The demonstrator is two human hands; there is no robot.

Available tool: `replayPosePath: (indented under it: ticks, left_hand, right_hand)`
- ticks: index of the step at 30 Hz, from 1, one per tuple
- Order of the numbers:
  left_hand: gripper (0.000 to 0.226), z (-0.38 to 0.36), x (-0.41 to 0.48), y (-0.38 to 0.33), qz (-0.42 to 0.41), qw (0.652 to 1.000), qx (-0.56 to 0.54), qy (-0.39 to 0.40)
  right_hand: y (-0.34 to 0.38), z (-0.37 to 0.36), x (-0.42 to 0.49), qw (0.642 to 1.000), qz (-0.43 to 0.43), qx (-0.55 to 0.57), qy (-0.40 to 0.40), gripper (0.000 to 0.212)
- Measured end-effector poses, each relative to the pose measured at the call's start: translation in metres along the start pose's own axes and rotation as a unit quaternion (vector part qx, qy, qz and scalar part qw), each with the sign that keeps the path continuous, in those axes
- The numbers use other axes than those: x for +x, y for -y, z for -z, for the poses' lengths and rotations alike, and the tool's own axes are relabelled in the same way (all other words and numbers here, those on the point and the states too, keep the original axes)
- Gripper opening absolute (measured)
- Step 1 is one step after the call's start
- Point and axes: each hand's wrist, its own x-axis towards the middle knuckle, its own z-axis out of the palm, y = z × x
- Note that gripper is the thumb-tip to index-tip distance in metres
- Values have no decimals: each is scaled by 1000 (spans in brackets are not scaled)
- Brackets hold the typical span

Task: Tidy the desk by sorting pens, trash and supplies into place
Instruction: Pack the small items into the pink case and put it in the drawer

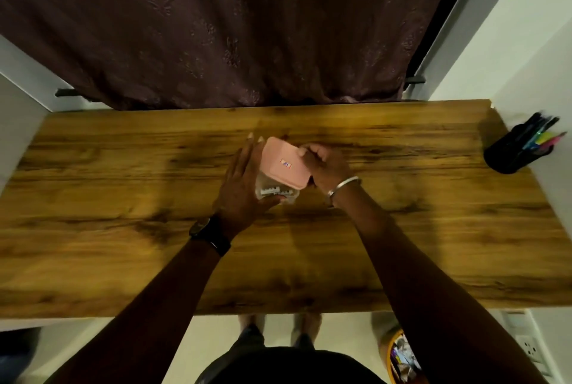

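Note:
A small clear box (272, 188) with a pink lid (283, 164) sits at the middle of the wooden desk (123, 229); small white supplies show through its near side. My left hand (241, 185) is flat against the box's left side, thumb under its near corner. My right hand (325, 167) grips the lid's right edge, and the lid lies tilted on the box. A black pen holder (510, 151) full of coloured pens (540, 136) stands at the desk's far right edge.
A dark curtain (247, 28) hangs behind the desk. White walls (526, 28) close in on both sides. On the floor at the lower right stands an orange bin (402, 359) with scraps of paper in it, next to a wall socket (530, 349).

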Motion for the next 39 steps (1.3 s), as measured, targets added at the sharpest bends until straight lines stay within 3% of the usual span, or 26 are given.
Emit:
replayPosePath:
  ticks: [2,7,10,12,15,17,21,27,31,39]
  left_hand:
    - [125,7,2,5,-12,999,30,23]
    - [100,10,1,14,-11,998,27,60]
    - [101,11,5,14,-1,996,50,74]
    - [104,10,9,14,10,994,68,82]
    - [108,7,17,14,-3,991,84,107]
    - [114,5,23,14,-11,986,100,134]
    - [127,2,29,18,-16,977,105,187]
    - [105,5,24,30,-12,976,1,216]
    - [99,5,25,31,3,977,-17,212]
    - [108,6,26,29,52,977,-32,206]
  right_hand:
    - [5,-9,10,992,42,-118,34,28]
    - [13,-28,12,983,35,-171,55,26]
    - [12,-29,7,982,31,-182,46,44]
    - [12,-23,2,973,34,-210,93,61]
    - [4,-15,-4,938,63,-317,129,94]
    - [-6,-14,-2,912,76,-383,123,103]
    - [-12,-17,-1,900,72,-412,121,101]
    - [-11,-22,-5,920,83,-369,103,87]
    - [-11,-24,-5,922,67,-368,105,83]
    - [-9,-27,-9,926,1,-359,121,65]
